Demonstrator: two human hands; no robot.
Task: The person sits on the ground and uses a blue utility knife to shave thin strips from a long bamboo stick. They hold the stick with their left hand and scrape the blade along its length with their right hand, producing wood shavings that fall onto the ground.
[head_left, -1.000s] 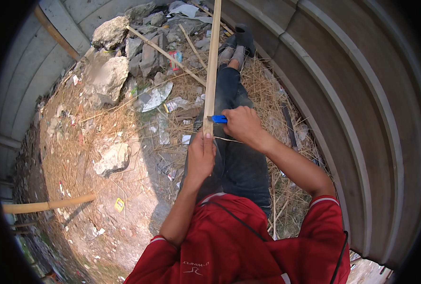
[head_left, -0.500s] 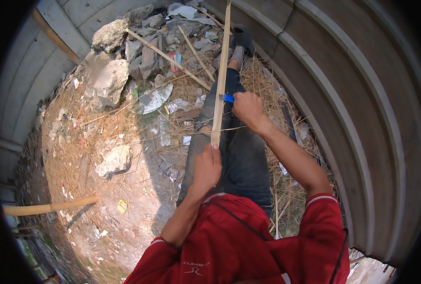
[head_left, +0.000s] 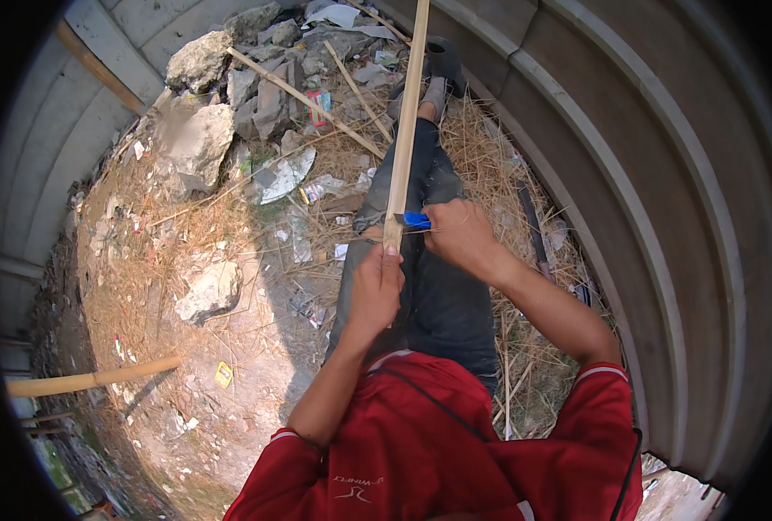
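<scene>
A long pale bamboo strip [head_left: 408, 130] runs from above my lap away past my feet. My left hand [head_left: 377, 282] is closed round its near end, thumb on top. Just beyond that thumb, a blue-handled cutter [head_left: 416, 220] lies across the strip, its dark blade against the bamboo's right edge. My right hand [head_left: 460, 233] is wrapped round the cutter's handle. Beneath are my stretched-out legs in dark trousers [head_left: 451, 304], with the feet at the far end.
Corrugated metal sheeting [head_left: 629, 174] curves along the right. Broken rocks [head_left: 199, 143] are heaped at the far left, with thin bamboo sticks [head_left: 316, 107] beside them. Straw and litter cover the ground, and a bamboo pole [head_left: 99, 379] juts in from the left.
My right hand has drawn the cutter toward me along the strip, from well beyond my left hand to just above its thumb. The left hand keeps its grip and has shifted slightly.
</scene>
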